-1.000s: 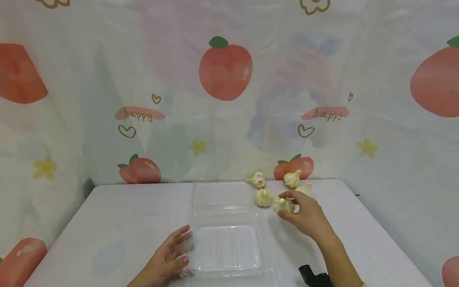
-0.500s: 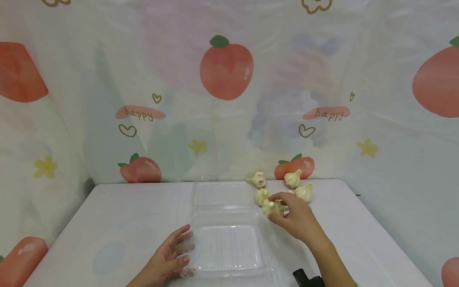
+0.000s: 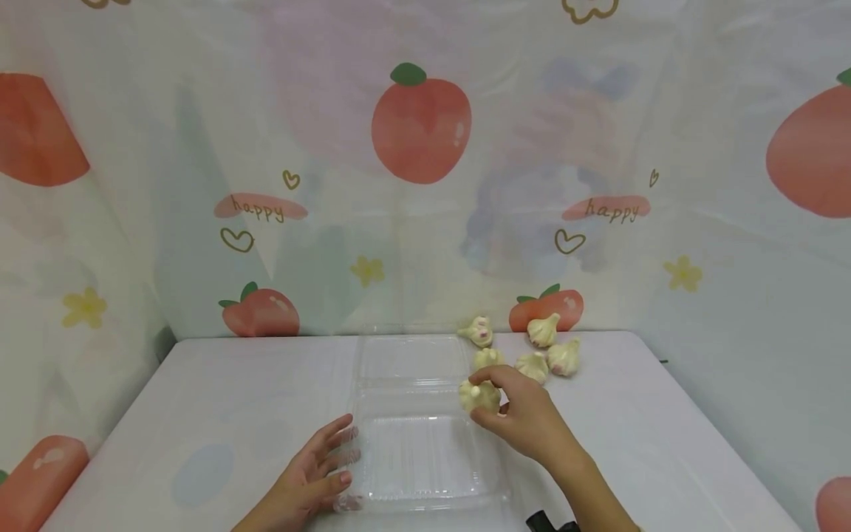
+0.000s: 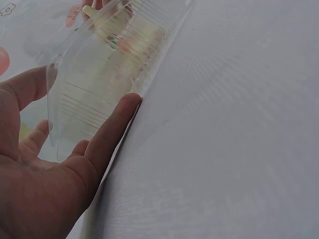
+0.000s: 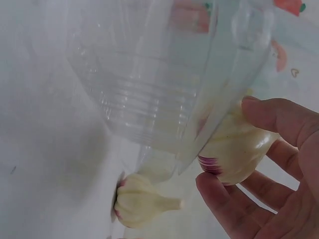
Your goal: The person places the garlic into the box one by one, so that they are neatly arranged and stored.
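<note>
My right hand (image 3: 521, 410) pinches a garlic bulb (image 3: 479, 397) between thumb and fingers, over the right rim of a clear plastic clamshell container (image 3: 425, 458). Purple streaks mark the bulb's skin in the right wrist view, where the container's wall overlaps part of it. The container lies unfolded on the table, its lid (image 3: 412, 360) toward the back. At its left side, my left hand (image 3: 306, 473) touches the wall with fingers extended; some of those fingers show through the plastic. From the left wrist, the hand (image 4: 55, 179) reaches along the container's side (image 4: 84, 99).
Several more garlic bulbs (image 3: 564, 358) sit at the back right of the white table (image 3: 266, 414), one of them (image 5: 137, 201) beside the container in the right wrist view. A patterned curtain (image 3: 425, 236) stands behind the table. Something black (image 3: 548, 522) shows under the right forearm.
My right hand has carried the garlic bulb leftward from the group to the container's right rim, uncovering the bulbs behind it. My left hand stays where it was.
</note>
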Motion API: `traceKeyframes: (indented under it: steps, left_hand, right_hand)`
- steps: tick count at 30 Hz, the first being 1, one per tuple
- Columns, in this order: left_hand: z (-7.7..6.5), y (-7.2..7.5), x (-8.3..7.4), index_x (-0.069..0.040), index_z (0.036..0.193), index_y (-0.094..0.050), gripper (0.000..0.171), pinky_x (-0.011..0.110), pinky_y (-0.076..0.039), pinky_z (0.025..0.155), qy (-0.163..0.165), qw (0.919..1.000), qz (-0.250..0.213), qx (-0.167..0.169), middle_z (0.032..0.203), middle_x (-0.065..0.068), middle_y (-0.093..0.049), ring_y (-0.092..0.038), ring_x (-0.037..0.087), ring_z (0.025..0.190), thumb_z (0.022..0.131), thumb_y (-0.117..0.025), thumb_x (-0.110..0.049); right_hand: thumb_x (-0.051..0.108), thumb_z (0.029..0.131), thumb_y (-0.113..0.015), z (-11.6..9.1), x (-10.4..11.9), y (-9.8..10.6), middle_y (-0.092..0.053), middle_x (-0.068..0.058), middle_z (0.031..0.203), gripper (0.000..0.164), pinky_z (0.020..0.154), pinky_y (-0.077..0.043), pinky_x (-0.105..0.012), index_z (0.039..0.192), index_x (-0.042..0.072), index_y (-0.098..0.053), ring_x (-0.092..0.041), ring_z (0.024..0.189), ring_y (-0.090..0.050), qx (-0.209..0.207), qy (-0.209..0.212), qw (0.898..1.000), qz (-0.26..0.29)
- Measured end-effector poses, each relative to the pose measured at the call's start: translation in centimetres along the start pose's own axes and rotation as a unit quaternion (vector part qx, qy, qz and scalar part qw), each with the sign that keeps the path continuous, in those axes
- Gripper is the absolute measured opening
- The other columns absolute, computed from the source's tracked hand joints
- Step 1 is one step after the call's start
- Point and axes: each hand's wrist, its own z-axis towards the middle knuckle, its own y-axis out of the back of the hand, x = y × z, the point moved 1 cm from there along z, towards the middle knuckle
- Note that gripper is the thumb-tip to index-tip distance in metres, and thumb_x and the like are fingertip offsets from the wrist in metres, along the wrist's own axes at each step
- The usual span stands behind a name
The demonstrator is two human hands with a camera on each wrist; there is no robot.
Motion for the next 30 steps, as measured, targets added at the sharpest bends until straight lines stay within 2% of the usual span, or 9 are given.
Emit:
traceKeyframes:
  steps: [10, 17, 23, 30]
  left_hand:
    - [-0.1, -0.1, 0.0, -0.02, 0.16, -0.014, 0.071, 0.049, -0.052, 0.094, 0.011, 0.9999, -0.001, -0.013, 0.165, 0.021, -0.006, -0.021, 0.044, 0.146, 0.103, -0.056, -0.014]
    - [0.0, 0.0, 0.1, -0.023, 0.16, -0.016, 0.07, 0.048, -0.051, 0.095, 0.018, 0.9996, 0.012, -0.019, 0.165, 0.02, -0.009, -0.022, 0.044, 0.147, 0.103, -0.056, -0.017]
    - [0.1, 0.0, 0.0, -0.022, 0.16, -0.015, 0.07, 0.049, -0.051, 0.095, 0.006, 0.9999, 0.006, -0.006, 0.164, 0.02, -0.007, -0.021, 0.045, 0.146, 0.103, -0.055, -0.015]
    - [-0.1, -0.1, -0.2, -0.021, 0.16, -0.014, 0.07, 0.05, -0.05, 0.095, 0.006, 1.0, 0.003, -0.007, 0.165, 0.02, -0.007, -0.019, 0.048, 0.147, 0.103, -0.055, -0.015]
  right_hand:
    - [0.017, 0.078, -0.084, -0.3, 1.3, -1.9, -0.064, 0.016, 0.115, 0.04, 0.07, -0.056, -0.028, 0.113, 0.026, -0.066, -0.007, 0.096, -0.058, 0.035, 0.034, 0.998, 0.026]
    - [0.015, 0.078, -0.084, -0.5, 1.8, -2.6, -0.064, 0.015, 0.118, 0.042, 0.071, -0.056, -0.029, 0.114, 0.026, -0.066, -0.008, 0.102, -0.06, 0.048, 0.051, 0.996, 0.054]
    - [0.014, 0.078, -0.084, -0.5, 3.1, -3.0, -0.065, 0.014, 0.117, 0.042, 0.071, -0.056, -0.028, 0.114, 0.025, -0.065, -0.009, 0.103, -0.061, 0.056, 0.056, 0.995, 0.063]
    - [0.019, 0.08, -0.082, 0.0, 4.8, -4.7, -0.064, 0.014, 0.119, 0.039, 0.071, -0.055, -0.027, 0.115, 0.026, -0.066, -0.008, 0.104, -0.06, 0.086, 0.063, 0.993, 0.055]
